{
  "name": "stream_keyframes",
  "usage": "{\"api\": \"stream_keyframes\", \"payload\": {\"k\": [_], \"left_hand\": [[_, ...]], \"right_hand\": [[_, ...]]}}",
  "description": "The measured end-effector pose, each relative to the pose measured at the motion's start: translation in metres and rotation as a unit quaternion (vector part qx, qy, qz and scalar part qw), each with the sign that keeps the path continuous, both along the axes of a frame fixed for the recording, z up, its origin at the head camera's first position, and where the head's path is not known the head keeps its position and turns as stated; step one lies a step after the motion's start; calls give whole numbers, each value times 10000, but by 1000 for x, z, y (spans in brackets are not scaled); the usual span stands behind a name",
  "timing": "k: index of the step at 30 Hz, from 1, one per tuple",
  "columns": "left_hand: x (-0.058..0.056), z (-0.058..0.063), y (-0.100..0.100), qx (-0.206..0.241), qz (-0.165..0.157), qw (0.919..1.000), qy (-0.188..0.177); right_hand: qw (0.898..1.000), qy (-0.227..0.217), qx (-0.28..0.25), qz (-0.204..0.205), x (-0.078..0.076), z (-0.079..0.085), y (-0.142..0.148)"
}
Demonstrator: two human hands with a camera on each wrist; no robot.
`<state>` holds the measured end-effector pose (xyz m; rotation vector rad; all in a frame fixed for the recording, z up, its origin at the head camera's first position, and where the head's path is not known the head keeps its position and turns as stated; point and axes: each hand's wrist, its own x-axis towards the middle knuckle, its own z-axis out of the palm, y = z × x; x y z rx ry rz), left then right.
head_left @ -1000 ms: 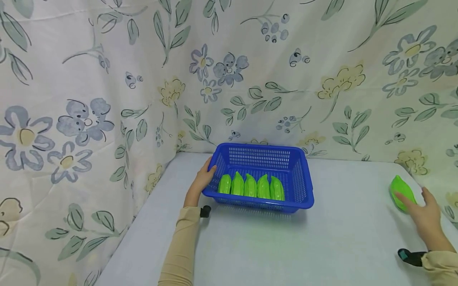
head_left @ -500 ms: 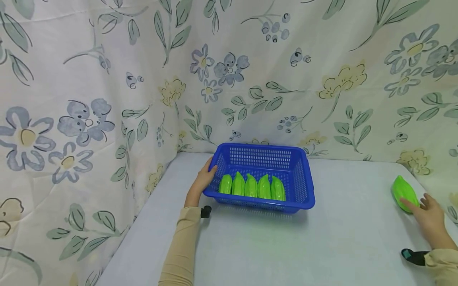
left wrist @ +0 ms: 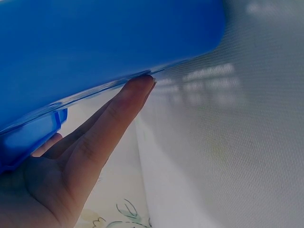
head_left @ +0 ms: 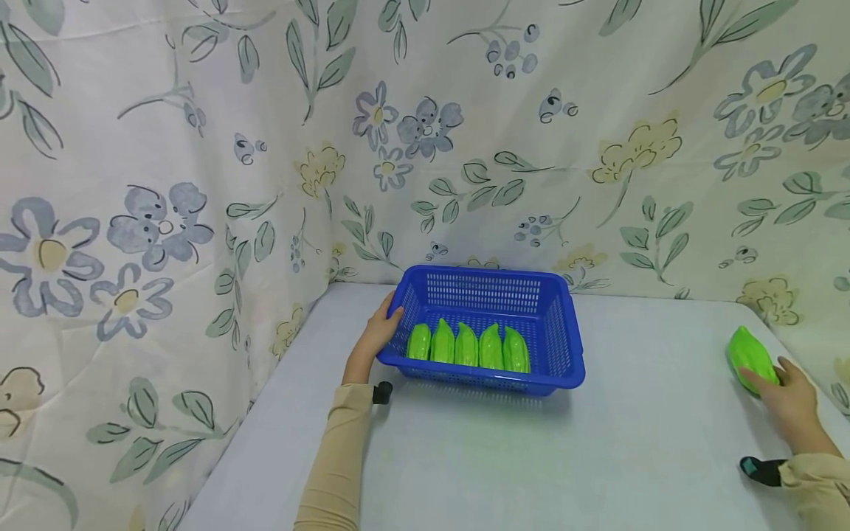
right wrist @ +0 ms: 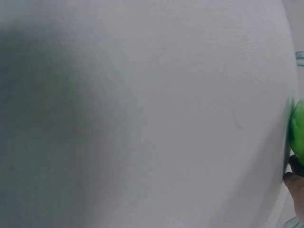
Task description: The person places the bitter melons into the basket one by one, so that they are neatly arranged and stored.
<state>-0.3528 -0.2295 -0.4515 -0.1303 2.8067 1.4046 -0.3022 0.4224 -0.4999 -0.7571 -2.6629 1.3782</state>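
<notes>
A blue plastic basket [head_left: 564, 369] with slotted walls stands on the table. Inside it, along the near wall, lies a row of several green star fruits [head_left: 465, 346], glossy and ridged with pointed tips. My left hand [head_left: 378, 332] holds the basket by its left end, thumb over the rim. In the left wrist view a straight finger [left wrist: 102, 133] lies against the basket's underside. Far to the right, my right hand [head_left: 790, 405] pinches the near end of one more star fruit [head_left: 749, 354] between thumb and fingers. In the right wrist view this star fruit [right wrist: 298, 130] shows only at the edge.
A white table [head_left: 478, 457] carries everything. Floral cloth [head_left: 505, 147] hangs behind the basket and along both sides, close to the right star fruit. A black wrist strap piece [head_left: 760, 470] juts out from the right sleeve.
My right hand has gone from hovering beside the right star fruit, fingers spread, to closing its thumb and fingers on the near end. The left hand and basket stay put.
</notes>
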Motion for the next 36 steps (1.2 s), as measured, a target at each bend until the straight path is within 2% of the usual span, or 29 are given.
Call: {"api": "stream_keyframes", "payload": {"k": [10, 18, 22, 31, 36], "left_hand": [[0, 1, 0, 59, -10, 10000, -55], [1, 0, 1, 80, -7, 9999, -62], [1, 1, 1, 81, 1, 9999, -64], [1, 2, 0, 77, -9, 9999, -70], [1, 2, 0, 27, 1, 10000, -61]], "right_hand": [[9998, 69, 178, -79, -4, 3, -2], [9985, 129, 70, -534, -1, 4, -8], [9979, 159, 28, -627, 2, 4, -9], [9969, 275, -90, -728, 1, 6, -13], [9979, 441, -174, -451, 1, 10, -16]]}}
